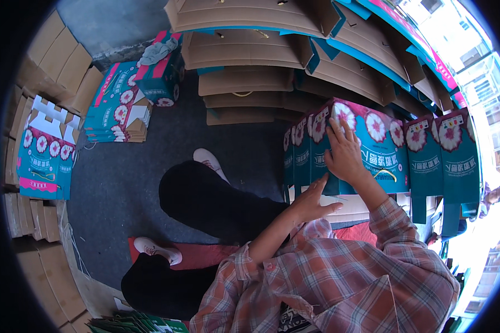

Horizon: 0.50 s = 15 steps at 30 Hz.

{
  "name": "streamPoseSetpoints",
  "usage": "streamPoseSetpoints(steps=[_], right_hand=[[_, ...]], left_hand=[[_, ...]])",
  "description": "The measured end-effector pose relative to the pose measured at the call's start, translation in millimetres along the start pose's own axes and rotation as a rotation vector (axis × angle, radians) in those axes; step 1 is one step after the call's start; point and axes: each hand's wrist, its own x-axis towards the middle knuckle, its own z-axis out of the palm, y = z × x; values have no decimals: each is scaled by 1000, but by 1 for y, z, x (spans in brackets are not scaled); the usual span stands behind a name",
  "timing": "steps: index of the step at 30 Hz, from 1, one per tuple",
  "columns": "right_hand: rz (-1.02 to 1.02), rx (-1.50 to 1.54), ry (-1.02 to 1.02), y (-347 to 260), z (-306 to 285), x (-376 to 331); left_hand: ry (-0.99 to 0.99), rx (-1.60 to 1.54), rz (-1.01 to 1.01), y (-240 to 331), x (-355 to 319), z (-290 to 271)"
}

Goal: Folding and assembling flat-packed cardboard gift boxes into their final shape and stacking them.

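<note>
A teal carton (386, 147) with a maroon band and round white-and-red pictures stands at my right side, a yellow cord handle (385, 175) on its face. My right hand (345, 151) lies on the carton's near left corner, fingers stretched out and pressed flat along it. Just below that corner is my left hand (311, 204), its fingers extended and thumb apart, holding nothing; whether its fingertips touch the carton I cannot tell. Matching cartons (301, 147) stand in a row left of it, and others (455, 155) with hanging flaps to its right.
Open brown-lined cartons (239, 83) are stacked in rows ahead. Flattened teal cartons (114, 102) lie in a pile at the far left, with a grey cloth (159, 51) on a carton behind. Brown boxes (50, 272) line the left side. A red mat (197, 254) lies under my foot.
</note>
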Motion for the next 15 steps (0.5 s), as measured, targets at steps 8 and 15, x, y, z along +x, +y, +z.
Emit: streamPoseSetpoints(steps=[8, 15], right_hand=[[-53, 42, -93, 19, -5, -3], [-87, -109, -70, 0, 0, 13]], left_hand=[[-136, -24, -5, 9, 2, -9], [30, 61, -56, 15, -11, -6]])
